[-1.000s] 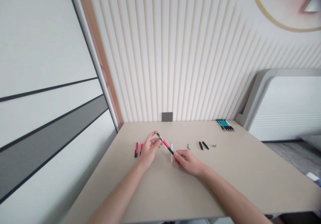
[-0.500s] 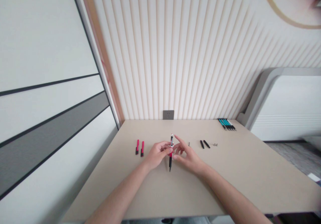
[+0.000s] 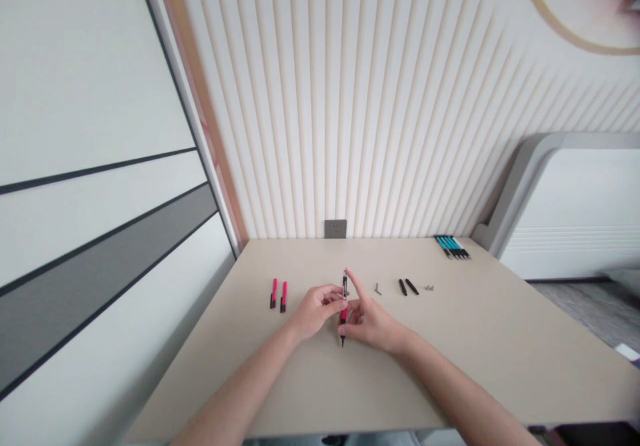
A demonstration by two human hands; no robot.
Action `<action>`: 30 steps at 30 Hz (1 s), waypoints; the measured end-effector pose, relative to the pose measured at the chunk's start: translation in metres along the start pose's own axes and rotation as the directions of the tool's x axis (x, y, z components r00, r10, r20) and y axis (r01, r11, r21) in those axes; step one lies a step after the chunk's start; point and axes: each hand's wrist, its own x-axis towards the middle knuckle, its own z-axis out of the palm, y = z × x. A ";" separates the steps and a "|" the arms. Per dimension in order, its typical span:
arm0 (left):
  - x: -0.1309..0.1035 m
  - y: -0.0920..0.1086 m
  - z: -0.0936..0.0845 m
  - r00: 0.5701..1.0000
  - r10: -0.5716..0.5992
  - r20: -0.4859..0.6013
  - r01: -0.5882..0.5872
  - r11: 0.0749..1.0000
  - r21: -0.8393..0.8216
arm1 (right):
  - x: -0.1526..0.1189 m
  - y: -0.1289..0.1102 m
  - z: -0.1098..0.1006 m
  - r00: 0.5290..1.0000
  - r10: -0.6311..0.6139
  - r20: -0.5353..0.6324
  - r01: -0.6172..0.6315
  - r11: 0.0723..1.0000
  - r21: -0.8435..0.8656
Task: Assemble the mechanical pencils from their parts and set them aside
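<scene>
1. My left hand (image 3: 314, 311) is curled round the red and black pen (image 3: 343, 309), fingers pinched on the barrel about halfway up, so it's closed on it, not spread at all.
2. My right hand (image 3: 373, 323) is right up against the same pen from the other side. The index finger sticks up alongside the top end, and the other fingers fold in by the lower half. Looks like it's touching the pen, but I can't tell how firm that grip is.
3. The pen stands pretty much upright between both hands, over the middle of the counter (image 3: 480, 359), black tip pointing down and just above or on the surface, can't say which.
4. Writing or brands: nothing I can read. There's a pale patch on the upper barrel, but it's way too small to make out.
5. Looks-wise, the pen is a slim stick, black at the top and at the tip, bright pinkish red in the middle.
6. Around it on the counter: two red pen pieces (image 3: 279, 295) lying side by side to the left, two black pen pieces (image 3: 407, 287) to the right with small metal bits (image 3: 427, 288) near them, and a bunch of teal pens (image 3: 451, 247) at the far right edge.
</scene>
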 end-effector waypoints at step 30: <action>-0.005 0.013 0.003 0.995 0.094 0.037 -0.097 0.991 0.088 | -0.001 -0.006 0.000 0.996 -0.068 -0.060 0.074 0.990 0.120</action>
